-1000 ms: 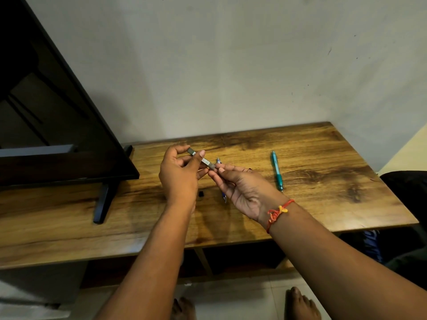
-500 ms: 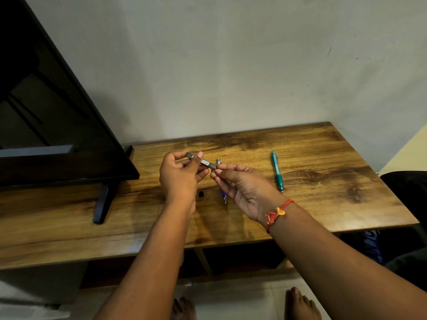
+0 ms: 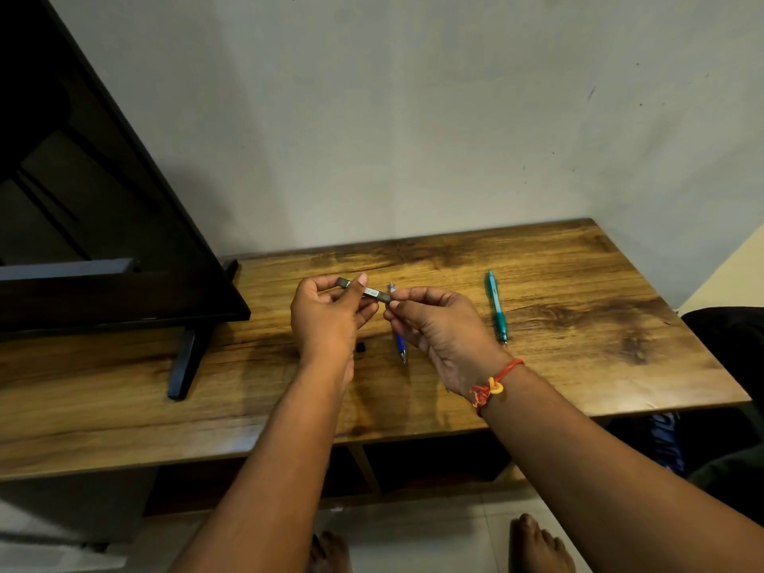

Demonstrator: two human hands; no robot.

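A person holds a small grey stick [image 3: 371, 291] in the air just above the middle of a wooden desk [image 3: 578, 283]. The left hand [image 3: 326, 324] pinches its left half between thumb and curled fingers, and the right hand [image 3: 444, 330] nips the dark right tip with thumb and fingertips. What the stick is cannot be told at this size. The grip looks slight: both hands hold only by the fingertips, so a sharp pull or twist at the tip could let the stick, or a piece coming off it, spring loose. It would likely drop onto the desk and might roll toward the near edge and down to the tiled floor [image 3: 434, 527], where bare feet [image 3: 537, 543] stand. A small black cap [image 3: 361, 347] lies on the desk right under the hands, light enough to be flicked away by a falling part or a brushing wrist. A blue pen [image 3: 400, 345] lies just right of the cap, partly hidden behind the right hand, and a teal pen [image 3: 496, 308] lies farther right, apart from both. At far left a dark screen [image 3: 103, 200] stands on the desk, its stand foot [image 3: 184, 361] reaching toward the near side, near the left forearm but clear of it. A red thread band [image 3: 492, 386] circles the right wrist.
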